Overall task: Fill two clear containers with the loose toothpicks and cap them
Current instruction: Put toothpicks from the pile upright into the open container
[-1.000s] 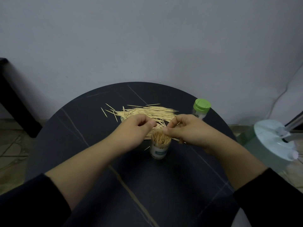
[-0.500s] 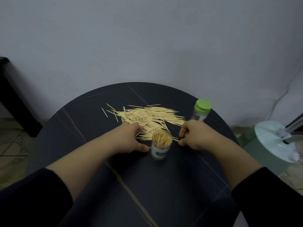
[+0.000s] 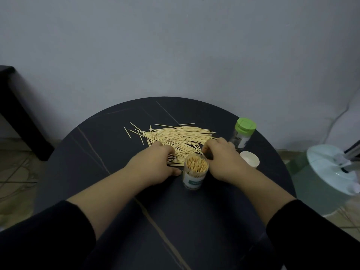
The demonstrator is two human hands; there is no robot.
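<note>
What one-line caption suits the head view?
Both hands, left hand and right hand, gather loose wooden toothpicks behind an open, toothpick-filled clear plastic container on a round black table.

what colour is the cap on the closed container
Light green cap, clearest in the head view.

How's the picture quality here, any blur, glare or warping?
Head view: dim, flat light, no glare; wide-angle bending at the edges; the toothpick pile and open container read sharp, the print on the capped container too soft to read.
</note>
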